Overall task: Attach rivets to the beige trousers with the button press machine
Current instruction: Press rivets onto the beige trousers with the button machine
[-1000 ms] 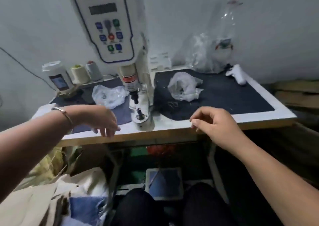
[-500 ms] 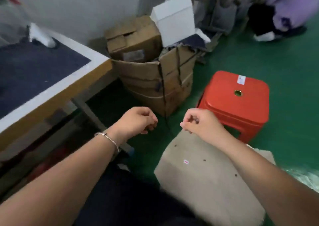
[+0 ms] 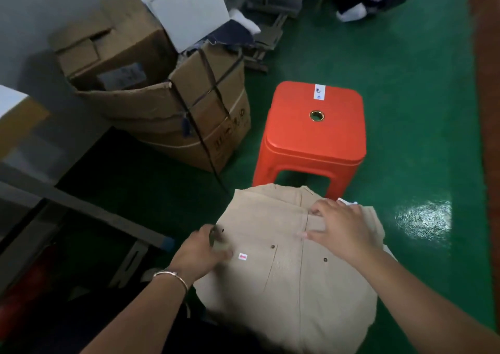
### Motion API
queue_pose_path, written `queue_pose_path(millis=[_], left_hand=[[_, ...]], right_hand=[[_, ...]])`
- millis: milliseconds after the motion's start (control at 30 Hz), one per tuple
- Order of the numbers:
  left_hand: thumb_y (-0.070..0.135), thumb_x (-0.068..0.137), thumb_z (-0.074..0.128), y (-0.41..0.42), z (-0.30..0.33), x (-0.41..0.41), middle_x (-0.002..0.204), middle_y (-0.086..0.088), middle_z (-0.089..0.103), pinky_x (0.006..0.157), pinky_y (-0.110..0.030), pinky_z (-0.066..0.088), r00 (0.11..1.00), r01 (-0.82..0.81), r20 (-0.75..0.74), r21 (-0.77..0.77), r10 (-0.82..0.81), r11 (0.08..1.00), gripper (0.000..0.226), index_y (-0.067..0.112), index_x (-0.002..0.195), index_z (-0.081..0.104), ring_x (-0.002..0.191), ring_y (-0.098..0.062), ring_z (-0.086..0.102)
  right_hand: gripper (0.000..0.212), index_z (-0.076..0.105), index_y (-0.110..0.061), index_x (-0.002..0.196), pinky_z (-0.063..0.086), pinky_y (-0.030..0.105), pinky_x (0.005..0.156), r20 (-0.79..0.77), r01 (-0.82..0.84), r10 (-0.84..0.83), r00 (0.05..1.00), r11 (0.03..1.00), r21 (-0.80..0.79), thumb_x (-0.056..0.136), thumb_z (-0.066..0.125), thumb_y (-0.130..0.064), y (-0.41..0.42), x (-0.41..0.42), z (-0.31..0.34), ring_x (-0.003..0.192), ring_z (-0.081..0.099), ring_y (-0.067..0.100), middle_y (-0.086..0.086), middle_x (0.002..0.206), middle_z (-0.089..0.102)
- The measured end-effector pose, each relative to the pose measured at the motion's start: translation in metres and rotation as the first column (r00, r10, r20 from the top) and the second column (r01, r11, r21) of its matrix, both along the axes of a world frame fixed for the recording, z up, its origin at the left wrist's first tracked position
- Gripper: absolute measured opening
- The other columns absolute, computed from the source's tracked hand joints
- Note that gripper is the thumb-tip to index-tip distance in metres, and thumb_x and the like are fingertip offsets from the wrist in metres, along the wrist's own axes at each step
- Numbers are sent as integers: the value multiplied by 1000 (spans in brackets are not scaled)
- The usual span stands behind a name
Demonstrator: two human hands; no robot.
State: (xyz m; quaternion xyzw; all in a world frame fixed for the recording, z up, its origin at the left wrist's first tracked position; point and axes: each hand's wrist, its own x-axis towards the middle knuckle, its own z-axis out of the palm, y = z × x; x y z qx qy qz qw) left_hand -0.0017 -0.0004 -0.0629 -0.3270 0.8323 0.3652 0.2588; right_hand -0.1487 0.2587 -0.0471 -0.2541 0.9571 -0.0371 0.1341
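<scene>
- The beige trousers [image 3: 286, 272] lie in a pile on the green floor [image 3: 405, 110], near the person and just this side of the red plastic stool [image 3: 313, 131].
- The left hand [image 3: 197, 253] sits at the left edge of the trousers, its fingers [image 3: 216, 241] curled round the cloth edge and gripping it; the spot is blurred, so the exact hold is hard to make out.
- A thin metal bracelet [image 3: 170, 276] circles the left wrist.
- The right hand [image 3: 341, 232] rests on top of the trousers near their far edge, with its fingers [image 3: 315, 236] stretched out fairly straight, pressing on a fold near the centre seam.
- Small dark rivets [image 3: 273, 246] dot the cloth between the two hands, and a small red and white tag [image 3: 242, 256] lies just right of the left hand.
- Far left of the stool stands a group of open cardboard boxes [image 3: 189, 104] bound with dark straps, with a white box [image 3: 186, 10] leaning at the top.
- The corner of the worktop [image 3: 16, 110] shows at the left edge.
</scene>
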Motion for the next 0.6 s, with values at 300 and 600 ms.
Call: queue_pose_path(millis=[300, 600], left_hand=[[43, 74, 79, 0, 10, -16, 116, -2, 59, 87, -34, 51, 988, -104, -113, -6, 103, 995, 57, 21, 121, 55, 101, -19, 59], [14, 86, 67, 5, 88, -24, 104, -20, 73, 88, -45, 56, 939, -203, -75, 669, 337, 715, 25, -2, 104, 71, 94, -37, 70]], right_hand=[[39, 68, -24, 109, 33, 22, 87, 293, -40, 85, 952, 987, -158, 73, 78, -38, 5, -10, 15, 107, 46, 10, -14, 110, 47], [28, 65, -22, 93, 48, 45, 83, 613, -14, 221, 759, 946, -325, 75, 73, -4, -3, -15, 109, 91, 63, 28, 7, 94, 67]])
